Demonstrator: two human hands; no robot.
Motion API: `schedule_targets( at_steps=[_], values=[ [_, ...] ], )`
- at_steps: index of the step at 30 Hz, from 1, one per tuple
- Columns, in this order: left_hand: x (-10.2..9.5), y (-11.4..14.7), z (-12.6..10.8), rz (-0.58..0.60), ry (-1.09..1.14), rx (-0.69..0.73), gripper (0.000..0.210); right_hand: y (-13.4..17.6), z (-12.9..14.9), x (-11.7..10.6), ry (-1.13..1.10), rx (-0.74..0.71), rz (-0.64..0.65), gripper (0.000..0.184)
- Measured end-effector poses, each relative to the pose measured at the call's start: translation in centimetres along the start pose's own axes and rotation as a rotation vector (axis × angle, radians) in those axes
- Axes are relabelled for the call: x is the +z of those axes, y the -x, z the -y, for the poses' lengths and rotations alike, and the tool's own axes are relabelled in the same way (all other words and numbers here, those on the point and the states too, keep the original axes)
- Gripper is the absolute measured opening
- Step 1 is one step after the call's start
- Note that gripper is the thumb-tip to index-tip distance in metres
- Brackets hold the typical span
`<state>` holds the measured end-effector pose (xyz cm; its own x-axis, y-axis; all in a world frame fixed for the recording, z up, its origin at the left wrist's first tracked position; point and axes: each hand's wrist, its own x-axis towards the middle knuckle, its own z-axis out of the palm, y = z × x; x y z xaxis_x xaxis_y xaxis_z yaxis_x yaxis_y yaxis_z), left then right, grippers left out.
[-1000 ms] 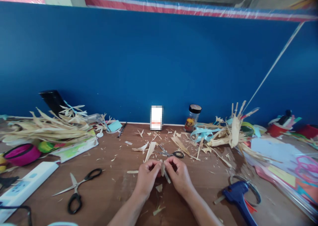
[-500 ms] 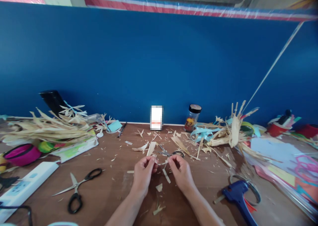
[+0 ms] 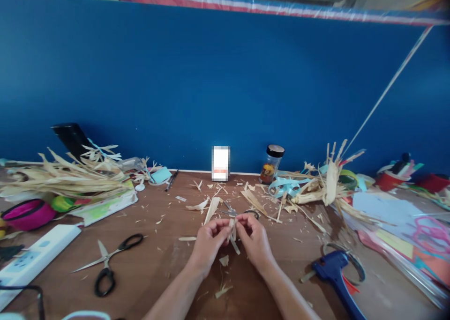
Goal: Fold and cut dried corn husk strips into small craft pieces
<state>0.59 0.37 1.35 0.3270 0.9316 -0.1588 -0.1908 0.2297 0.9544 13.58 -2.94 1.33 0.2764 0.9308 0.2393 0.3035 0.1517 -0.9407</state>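
Note:
My left hand (image 3: 213,239) and my right hand (image 3: 253,238) almost meet above the middle of the brown table. Both are closed, fingertips pinching a narrow pale strip of dried husk (image 3: 232,231) between them. Part of the strip is hidden behind the fingers. Just beyond the hands lies a small pair of scissors (image 3: 253,213), partly covered by my right hand. A wider piece of husk (image 3: 212,210) sits beyond my left hand, and a small scrap (image 3: 224,260) lies below the hands.
Black-handled scissors (image 3: 106,263) lie spread at left, near a white power strip (image 3: 35,259). A blue glue gun (image 3: 332,273) rests at right. Dried husks (image 3: 70,174) are heaped back left. A black-lidded jar (image 3: 271,164) stands near the blue partition (image 3: 225,81).
My hands have come closer together, the left moving right. The strip that stretched between them is now bunched at the fingertips. The view has shifted slightly.

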Motion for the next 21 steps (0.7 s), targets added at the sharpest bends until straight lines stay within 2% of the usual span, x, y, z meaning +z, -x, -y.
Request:
schedule_targets(
  at_steps=[6,13,21],
  values=[
    [0.16,0.02,0.01,-0.029,-0.04,0.002,0.032,0.2,0.43,0.19,-0.046,-0.001,0.023,0.018],
    [0.05,-0.09,0.6,-0.022,-0.096,0.074,0.026,0.29,0.37,0.35,-0.039,-0.03,0.033,0.017],
    [-0.05,-0.26,0.55,-0.066,-0.198,0.164,0.019,0.27,0.3,0.41,-0.017,-0.043,0.048,0.016]
  ],
)
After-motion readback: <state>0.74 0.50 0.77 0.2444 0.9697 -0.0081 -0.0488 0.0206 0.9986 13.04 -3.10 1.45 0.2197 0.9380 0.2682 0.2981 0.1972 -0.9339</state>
